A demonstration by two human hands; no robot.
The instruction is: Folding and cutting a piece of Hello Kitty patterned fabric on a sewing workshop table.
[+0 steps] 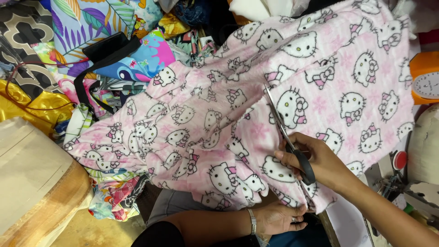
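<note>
A cluttered worktop (41, 183) heaped with printed fabrics carries one pink cartoon-cat fleece (256, 114). The right hand (315, 160) grips one pair of scissors (286, 137), blades pointing away over the fleece. The left hand (279, 217) pinches the fleece's near edge.

Packages, labels, signs and screens

One package is seen: a large cardboard box (32, 178) at the lower left edge, pale beige on top and brown along its rounded near side, with thin pencil-like lines drawn across its top face. It is set just beside the heap of printed cloth. At the far right edge a round white dial face (427, 85) is set in an orange case; only part of it is in view, and its markings are too small to be told. No signs or lit screens are seen, and no label can be made out.
</note>
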